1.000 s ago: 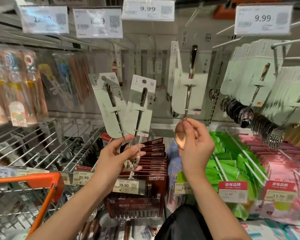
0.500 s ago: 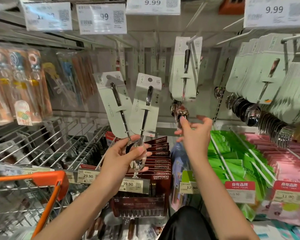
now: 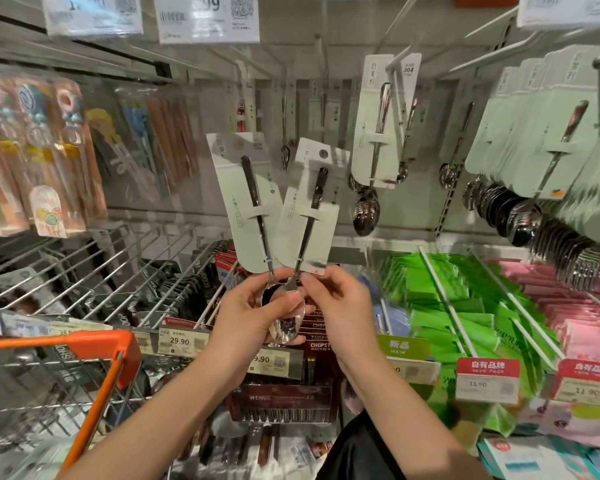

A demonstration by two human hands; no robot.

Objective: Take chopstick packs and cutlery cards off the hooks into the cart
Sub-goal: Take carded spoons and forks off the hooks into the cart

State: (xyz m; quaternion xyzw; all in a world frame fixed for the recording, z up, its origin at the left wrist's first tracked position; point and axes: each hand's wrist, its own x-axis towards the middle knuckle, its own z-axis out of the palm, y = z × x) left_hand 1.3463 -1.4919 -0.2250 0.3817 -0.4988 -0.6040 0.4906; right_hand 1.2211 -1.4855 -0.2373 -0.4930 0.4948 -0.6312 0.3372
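My left hand [image 3: 257, 317] gripping two pale green steel-spoon cards [image 3: 274, 209] by the bowls, my right hand [image 3: 340, 306] pinching the right card's lower corner, orange-rimmed wire cart [image 3: 84, 344] just left

Two forearms show from the near edge of the scene, both bare from the elbow region to the wrist, with no sleeves, cuffs, watch, bracelet or rings in sight. The left hand [image 3: 253, 315] and the right hand [image 3: 340, 306] wear no gloves; the fingernails look short and unpainted, though slight blur makes it hard to be sure. At the near edge, between the forearms and nearer the right one, lies a fold of plain black cloth [image 3: 357, 448], smooth and without print.
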